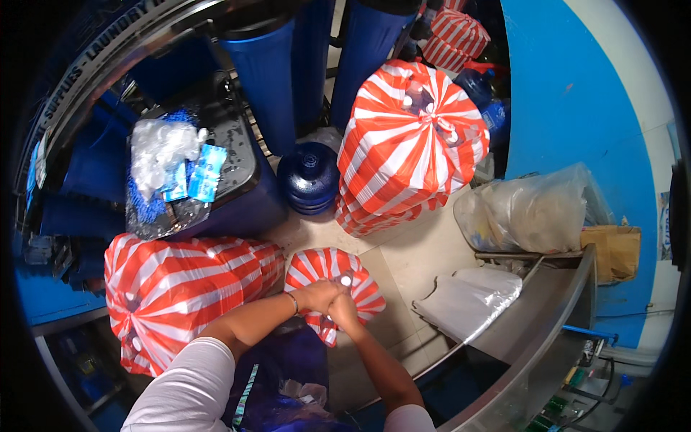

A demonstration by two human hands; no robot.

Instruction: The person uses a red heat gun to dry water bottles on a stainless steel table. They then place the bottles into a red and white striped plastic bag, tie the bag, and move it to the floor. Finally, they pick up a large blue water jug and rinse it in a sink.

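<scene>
Both of my hands meet at the gathered top of a red-and-white striped plastic bag [367,291], low in front of me. My left hand [317,295], a band at its wrist, is closed on the bag's top. Against it my right hand [343,311] is closed on the same gathered plastic. White round caps show near my fingers; the rest of the bag's contents is hidden. Left of my hands lies a larger striped bag [194,288], its tied end toward the lower left.
Farther off stand stacked, knotted striped bags [403,151] beside a blue water jug [309,176]. A dark blue bin [237,209] bears bubble-like plastic packs [164,155]. Tall blue cylinders [263,79] rise behind. At right, a metal-edged counter [533,317] holds clear plastic sheeting [468,299].
</scene>
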